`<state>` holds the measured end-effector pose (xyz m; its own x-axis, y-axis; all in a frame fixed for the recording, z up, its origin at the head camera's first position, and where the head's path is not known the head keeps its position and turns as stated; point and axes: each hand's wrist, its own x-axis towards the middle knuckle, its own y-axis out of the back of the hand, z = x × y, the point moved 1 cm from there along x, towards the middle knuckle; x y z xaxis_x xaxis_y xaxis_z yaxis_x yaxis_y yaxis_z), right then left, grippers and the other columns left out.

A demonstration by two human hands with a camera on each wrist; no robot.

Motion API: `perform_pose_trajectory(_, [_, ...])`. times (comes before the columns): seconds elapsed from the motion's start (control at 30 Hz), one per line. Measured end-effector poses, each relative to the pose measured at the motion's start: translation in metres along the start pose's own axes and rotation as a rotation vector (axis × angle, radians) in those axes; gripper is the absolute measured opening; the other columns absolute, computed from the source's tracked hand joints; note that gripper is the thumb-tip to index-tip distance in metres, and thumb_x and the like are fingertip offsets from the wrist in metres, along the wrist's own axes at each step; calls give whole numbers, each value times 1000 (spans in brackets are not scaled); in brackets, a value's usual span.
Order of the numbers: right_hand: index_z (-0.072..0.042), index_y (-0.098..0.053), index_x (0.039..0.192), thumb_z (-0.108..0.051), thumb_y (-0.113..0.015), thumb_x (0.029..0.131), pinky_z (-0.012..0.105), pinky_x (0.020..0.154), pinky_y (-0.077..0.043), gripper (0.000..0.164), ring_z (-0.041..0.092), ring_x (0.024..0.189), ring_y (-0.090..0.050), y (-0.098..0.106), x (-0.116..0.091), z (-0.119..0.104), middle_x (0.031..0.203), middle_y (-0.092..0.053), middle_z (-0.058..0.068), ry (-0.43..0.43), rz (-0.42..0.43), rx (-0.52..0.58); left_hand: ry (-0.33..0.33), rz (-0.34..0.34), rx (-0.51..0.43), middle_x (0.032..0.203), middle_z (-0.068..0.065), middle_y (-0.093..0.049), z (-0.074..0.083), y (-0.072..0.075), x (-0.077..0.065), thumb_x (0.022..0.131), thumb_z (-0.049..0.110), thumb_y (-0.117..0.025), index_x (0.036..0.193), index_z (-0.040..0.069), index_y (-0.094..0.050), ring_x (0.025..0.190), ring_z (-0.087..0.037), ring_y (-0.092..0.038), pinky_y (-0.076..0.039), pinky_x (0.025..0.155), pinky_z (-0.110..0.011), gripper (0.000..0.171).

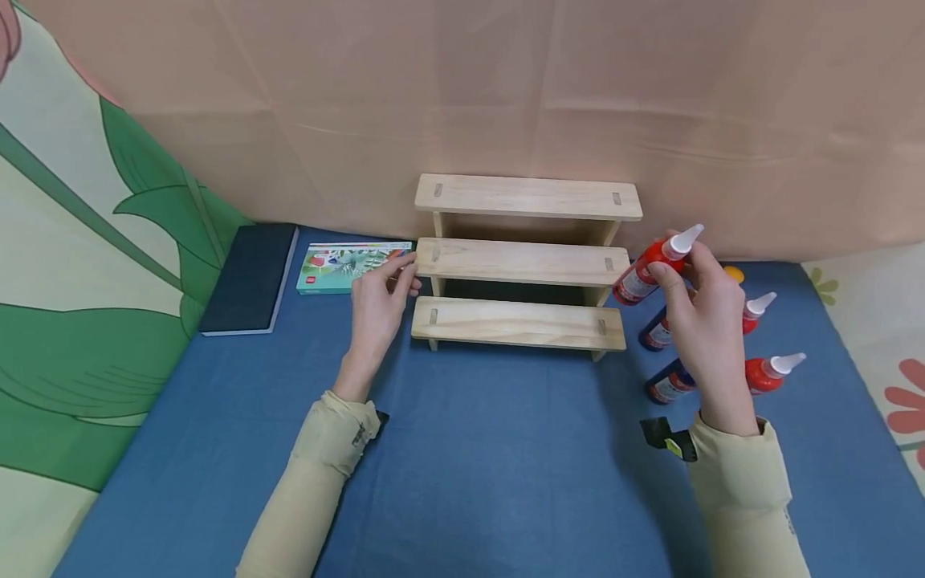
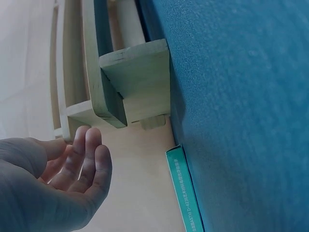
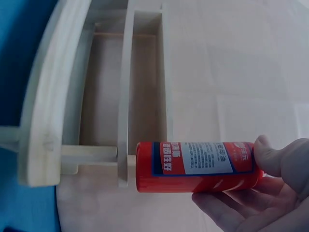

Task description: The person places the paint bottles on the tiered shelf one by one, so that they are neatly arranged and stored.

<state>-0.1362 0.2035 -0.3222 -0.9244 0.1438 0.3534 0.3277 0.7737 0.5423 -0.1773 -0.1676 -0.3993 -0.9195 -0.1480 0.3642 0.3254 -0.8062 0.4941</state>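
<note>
A three-tier wooden step shelf (image 1: pixel 520 261) stands at the back of the blue-covered table. My left hand (image 1: pixel 381 301) is at the left end of its middle tier, thumb and fingertips pinching the board's end; in the left wrist view the fingers (image 2: pixel 91 164) are curled beside that corner. My right hand (image 1: pixel 704 313) grips a red bottle (image 1: pixel 639 281) with a white pointed nozzle, held tilted in the air just off the shelf's right end. Its printed label faces the right wrist view, where the red bottle (image 3: pixel 198 166) lies across the shelf's end.
Right of the shelf, partly behind my right hand, stand two dark blue bottles (image 1: pixel 670 382) and two red bottles (image 1: pixel 768 374) with white nozzles. An orange cap (image 1: pixel 734 274) shows behind them. Left lie a teal box (image 1: pixel 328 269) and a dark book (image 1: pixel 249 277). A beige curtain (image 1: pixel 506 96) hangs behind.
</note>
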Motion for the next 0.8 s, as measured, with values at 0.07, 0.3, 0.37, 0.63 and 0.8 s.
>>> perform_pose_trajectory(0.07, [-3, -57, 153, -14, -65, 109, 57, 106, -50, 46, 37, 133, -62, -4, 5, -2, 148, -63, 17, 0, 18, 4, 1, -3, 0, 86, -15, -77, 0, 0, 0, 109, 10, -66, 131, -3, -74, 75, -26, -77, -62, 73, -41, 28])
perform_pose_trajectory(0.3, [1, -55, 152, -13, -60, 110, 49, 112, -48, 44, 34, 136, -59, -15, 22, -13, 150, -61, 16, -23, 34, 50, 7, -5, 4, 86, -15, -77, 0, 0, 0, 109, 11, -66, 132, -3, -74, 76, -27, -77, -61, 73, -43, 28])
perform_pose_trajectory(0.37, [2, -53, 152, -11, -58, 111, 50, 114, -46, 44, 36, 139, -57, -18, 26, -14, 151, -60, 18, -29, 16, 60, 6, -4, 4, 85, -15, -77, 0, -1, 0, 109, 11, -66, 132, -3, -74, 76, -27, -77, -61, 73, -43, 28])
perform_pose_trajectory(0.63, [6, -47, 155, -7, -54, 112, 58, 117, -40, 46, 41, 143, -52, -26, 36, -9, 153, -55, 25, -36, -58, 54, 1, -5, -5, 85, -15, -77, 0, -1, -1, 109, 10, -65, 131, -3, -74, 76, -27, -77, -62, 74, -43, 28])
perform_pose_trajectory(0.8, [3, -38, 162, -8, -49, 114, 59, 119, -36, 50, 41, 145, -48, -28, 43, -6, 158, -49, 24, -55, -96, 77, 7, -5, -11, 86, -15, -77, 0, -1, -1, 109, 11, -65, 132, -2, -74, 76, -26, -77, -62, 75, -42, 28])
